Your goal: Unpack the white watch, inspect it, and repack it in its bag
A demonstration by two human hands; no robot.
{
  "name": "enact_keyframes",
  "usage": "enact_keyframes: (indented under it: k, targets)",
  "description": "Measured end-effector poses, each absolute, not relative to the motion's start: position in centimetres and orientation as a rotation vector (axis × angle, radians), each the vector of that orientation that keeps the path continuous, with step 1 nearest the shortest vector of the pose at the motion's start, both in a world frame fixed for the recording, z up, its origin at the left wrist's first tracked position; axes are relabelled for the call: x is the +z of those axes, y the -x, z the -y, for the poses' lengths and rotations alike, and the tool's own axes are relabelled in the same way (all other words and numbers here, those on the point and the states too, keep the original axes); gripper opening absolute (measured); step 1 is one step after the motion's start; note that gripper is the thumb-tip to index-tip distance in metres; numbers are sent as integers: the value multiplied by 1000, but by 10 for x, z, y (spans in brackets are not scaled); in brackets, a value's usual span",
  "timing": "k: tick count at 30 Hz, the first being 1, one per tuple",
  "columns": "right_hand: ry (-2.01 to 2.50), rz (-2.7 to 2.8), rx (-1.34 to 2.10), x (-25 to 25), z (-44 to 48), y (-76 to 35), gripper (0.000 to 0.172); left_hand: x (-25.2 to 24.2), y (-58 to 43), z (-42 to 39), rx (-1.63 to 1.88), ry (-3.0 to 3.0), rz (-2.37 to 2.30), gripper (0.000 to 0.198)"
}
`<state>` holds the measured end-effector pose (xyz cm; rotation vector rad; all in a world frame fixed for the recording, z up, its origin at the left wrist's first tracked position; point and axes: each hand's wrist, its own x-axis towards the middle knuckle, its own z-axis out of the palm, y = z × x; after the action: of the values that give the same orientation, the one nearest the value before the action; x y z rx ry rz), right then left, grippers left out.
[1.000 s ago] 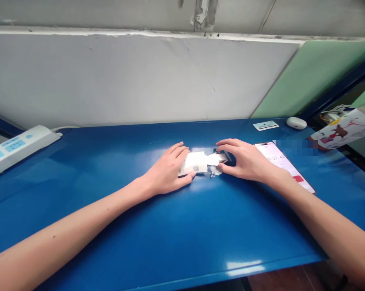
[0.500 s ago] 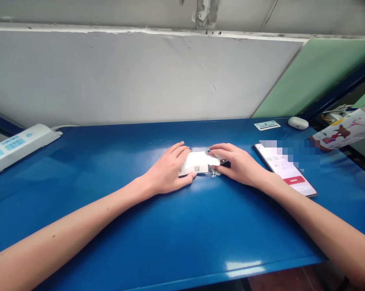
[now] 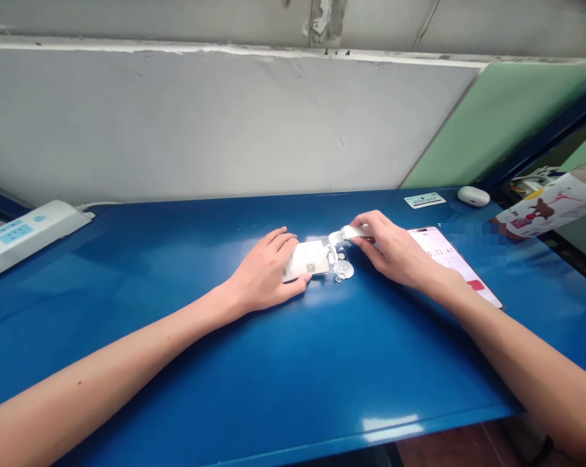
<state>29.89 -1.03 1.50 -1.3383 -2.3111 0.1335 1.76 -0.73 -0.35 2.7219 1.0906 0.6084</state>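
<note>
White packet (image 3: pixel 315 257), flat, rectangular, clear-edged, dark-printed near one corner

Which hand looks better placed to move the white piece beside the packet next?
Probably the right: the right hand already has the white piece between thumb and fingers, while the left hand rests on the packet, its fingertips apart from that piece.
</note>
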Motion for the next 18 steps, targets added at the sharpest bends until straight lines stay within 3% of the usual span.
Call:
enact_keyframes:
  k: [10, 18]
  targets:
    - [1258, 2111, 70, 12, 10, -297, 17, -3, -16, 7, 595, -2715, -1087, 67]
    - [1123, 2113, 112, 11, 13, -294, 20, 2, -16, 3, 657, -2628, -1089, 67]
